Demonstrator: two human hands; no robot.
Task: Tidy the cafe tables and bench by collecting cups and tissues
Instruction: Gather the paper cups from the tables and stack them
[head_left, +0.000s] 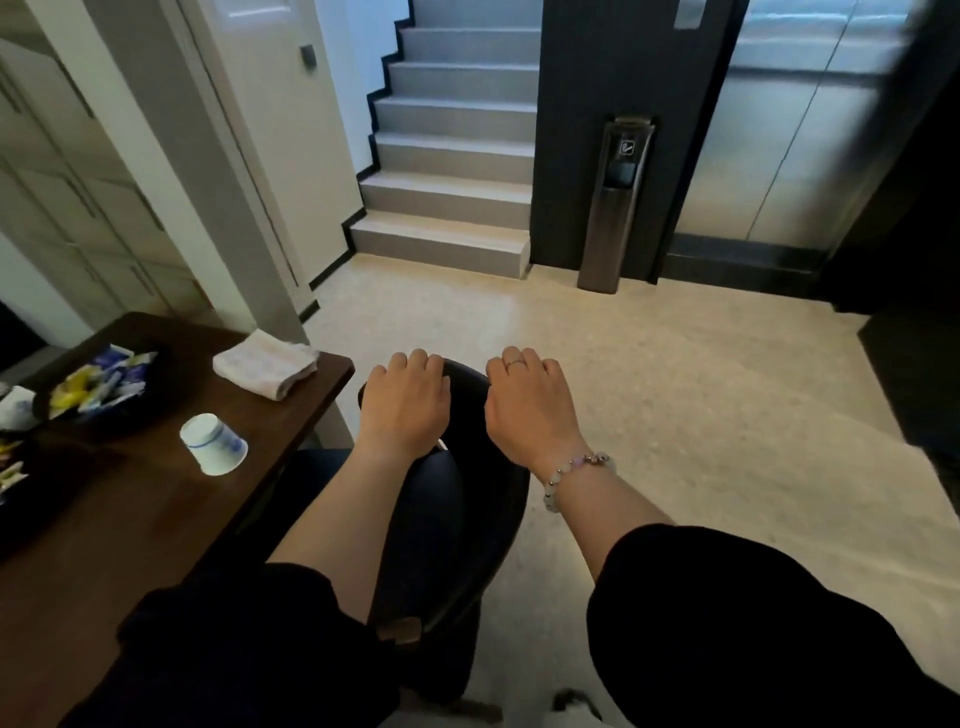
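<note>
I see a black chair on the pale floor, just beside a dark wooden table. A folded white cloth lies at the table's far corner, and a dark tray of coloured sachets sits near its left edge. Beyond, grey stairs rise beside a dark standing ashtray and steel lift doors.
</note>
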